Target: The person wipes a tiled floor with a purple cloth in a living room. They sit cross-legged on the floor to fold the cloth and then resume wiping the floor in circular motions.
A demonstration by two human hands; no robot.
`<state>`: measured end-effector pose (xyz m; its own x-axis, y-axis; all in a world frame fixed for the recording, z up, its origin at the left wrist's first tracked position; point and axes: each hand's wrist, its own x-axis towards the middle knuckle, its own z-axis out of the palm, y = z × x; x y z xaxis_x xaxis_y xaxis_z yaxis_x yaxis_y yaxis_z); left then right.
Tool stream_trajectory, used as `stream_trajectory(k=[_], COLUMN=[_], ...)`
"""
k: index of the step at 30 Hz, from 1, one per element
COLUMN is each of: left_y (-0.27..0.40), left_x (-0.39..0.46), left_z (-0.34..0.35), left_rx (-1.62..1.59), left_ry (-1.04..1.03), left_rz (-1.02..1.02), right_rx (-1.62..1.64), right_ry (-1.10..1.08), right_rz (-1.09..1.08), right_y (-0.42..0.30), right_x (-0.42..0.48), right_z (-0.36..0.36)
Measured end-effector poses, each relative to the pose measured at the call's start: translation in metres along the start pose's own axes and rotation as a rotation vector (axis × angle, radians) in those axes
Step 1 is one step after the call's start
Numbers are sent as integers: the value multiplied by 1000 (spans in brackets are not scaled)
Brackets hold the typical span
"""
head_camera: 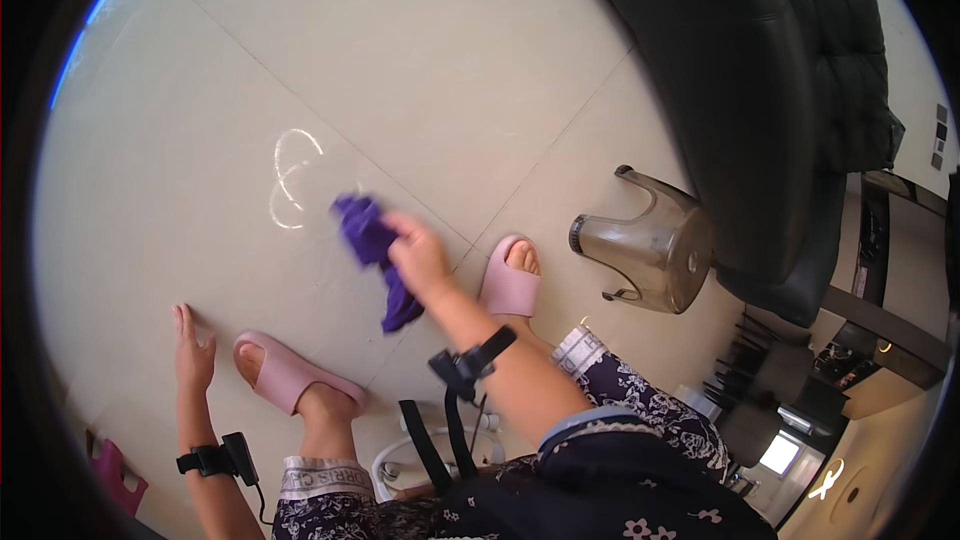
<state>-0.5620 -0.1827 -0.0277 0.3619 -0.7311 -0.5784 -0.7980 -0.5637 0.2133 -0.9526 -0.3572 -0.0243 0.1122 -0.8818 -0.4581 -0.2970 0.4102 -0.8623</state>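
My right hand (416, 251) grips a bunched purple cloth (367, 232) above the light tiled floor (420, 75), between and ahead of my two feet. Part of the cloth hangs down below the fingers, and the cloth is slightly blurred. Whether it touches the floor I cannot tell. My left hand (195, 349) is off to the left, beside the left pink slipper (292, 371), with fingers stretched and nothing held. The other pink slipper (511, 281) is just right of the right hand. Both wrists wear black straps with small devices.
A translucent grey plastic stool (660, 247) lies on its side at the right, near a black tufted leather sofa (720, 90). A pink plastic object (120, 476) stands at the lower left. Dark chairs (757, 382) are farther off at the right. A white ring-shaped frame (386, 461) is below me.
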Motion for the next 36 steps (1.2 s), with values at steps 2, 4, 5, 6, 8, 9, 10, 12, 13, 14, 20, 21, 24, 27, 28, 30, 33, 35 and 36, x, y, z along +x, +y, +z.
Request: stream_trajectory(k=[2, 4, 5, 6, 8, 9, 10, 12, 13, 14, 20, 21, 24, 27, 28, 30, 33, 35, 36], left_y=[0, 0, 1, 1, 3, 5, 6, 9, 10, 12, 24, 26, 29, 30, 29, 28, 22, 17, 14], left_x=[-1, -1, 0, 0, 0, 0, -1, -3, -3, -3, -6, -8, -9, -9, -9, -9, -9, -9, -9], left_z=[-1, -2, -3, -4, -4, -4, -4, -6, -8, -9, -19, -21, -27, -32, -33, -33, -29, -22, -19], left_rx=[4, 53, 87, 62, 47, 27, 24, 32, 44, 77, 10, -2, -34, -39, -34, -59, -100, -74, -46], left_ry=[-13, -32, -25, -33, -48, -48, -48, -58, -66, -72, -116, -129, -150, -183, -182, -190, -190, -145, -139], left_rz=[-8, 5, 5, 6, -23, -20, -22, -31, -37, -50, -72, -71, -75, -68, -49, -40, -56, -27, -26], right_rx=[360, 366, 227, 70, -610, -770, -834, -1024, -1046, -1066, -946, -874, -778, -850, -906, -932, -1071, -1140, -1116], right_ry=[142, 374, 555, 593, 693, 664, 620, 535, 574, 572, 695, 706, 735, 716, 670, 622, 477, 372, 337], right_rz=[37, 15, 29, 26, 147, 315, 346, 384, 360, 361, 543, 619, 717, 462, 349, 50, -226, -321, -386], right_y=[-11, -24, -30, -34, -39, -40, -38, -33, -30, -27, -33, -39, -56, -69, -72, -73, -65, -59, -55], right_x=[36, 72, 90, 100, 112, 117, 117, 120, 124, 128, 201, 215, 256, 293, 302, 309, 285, 248, 225], right_z=[-48, -94, -110, -127, -137, -137, -133, -125, -124, -127, -215, -232, -256, -251, -245, -226, -186, -158, -144])
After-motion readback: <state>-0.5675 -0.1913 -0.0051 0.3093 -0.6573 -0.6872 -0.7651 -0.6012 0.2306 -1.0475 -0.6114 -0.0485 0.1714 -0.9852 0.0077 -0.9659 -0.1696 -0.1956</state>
